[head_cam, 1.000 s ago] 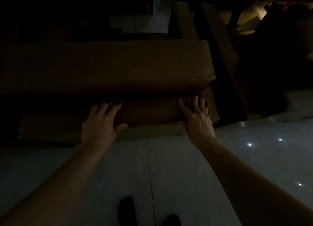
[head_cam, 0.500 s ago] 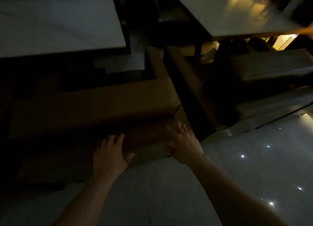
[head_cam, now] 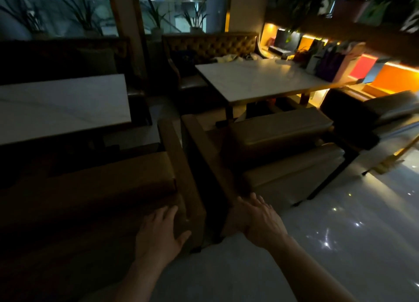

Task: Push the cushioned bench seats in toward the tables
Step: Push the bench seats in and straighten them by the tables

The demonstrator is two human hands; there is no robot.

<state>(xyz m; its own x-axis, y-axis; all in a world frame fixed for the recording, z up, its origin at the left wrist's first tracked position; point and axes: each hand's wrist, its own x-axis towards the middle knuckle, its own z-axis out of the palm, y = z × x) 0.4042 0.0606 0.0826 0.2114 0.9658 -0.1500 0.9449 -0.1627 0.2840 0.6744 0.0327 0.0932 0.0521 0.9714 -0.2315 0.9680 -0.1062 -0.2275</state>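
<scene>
While the room lies dim, the left hand (head_cam: 158,231) rests flat, fingers straight, on the near corner of the left bench seat (head_cam: 90,188), which sits tucked under the left table (head_cam: 61,107). Its grip holds nothing. The right hand (head_cam: 256,220) hangs spread and relaxed, gripping nothing, near the wooden end of the right bench seat (head_cam: 278,129), beside the right table (head_cam: 260,79).

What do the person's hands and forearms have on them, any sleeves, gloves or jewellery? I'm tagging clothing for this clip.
Nothing shows: the left hand and right hand are bare, without gloves, and both forearms are uncovered to the frame's edge, with no sleeve in view. No ring, watch or bracelet shows, though the dim light could hide small items.
</scene>
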